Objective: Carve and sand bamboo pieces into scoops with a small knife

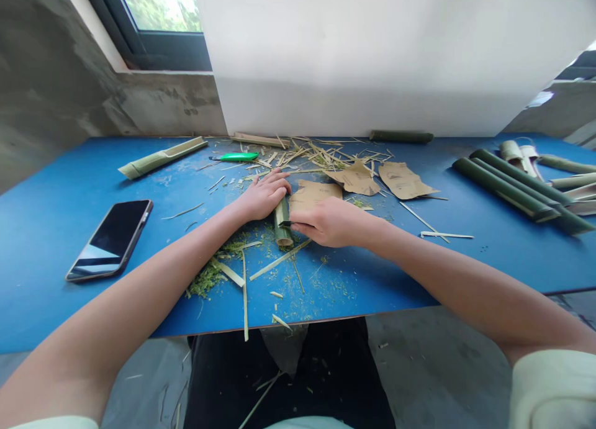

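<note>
A short green bamboo tube (pixel 282 228) lies on the blue table, its cut end facing me. My left hand (pixel 266 194) is closed over its far part and presses it down. In the closed fingers of my right hand (pixel 328 221) is a small dark blade (pixel 285 223), laid across the tube near its front end. Most of the blade is hidden by the fingers. Brown sandpaper (pixel 307 192) lies just behind my right hand. Green shavings (pixel 207 279) and pale bamboo strips (pixel 274 262) are scattered around the tube.
A phone (pixel 112 239) lies at left, with a split bamboo piece (pixel 162 157) behind it. A green utility knife (pixel 238 157) is near a heap of strips (pixel 326 157). Two more sandpaper pieces (pixel 404 179) lie right of centre. Bamboo lengths (pixel 507 188) are stacked at right.
</note>
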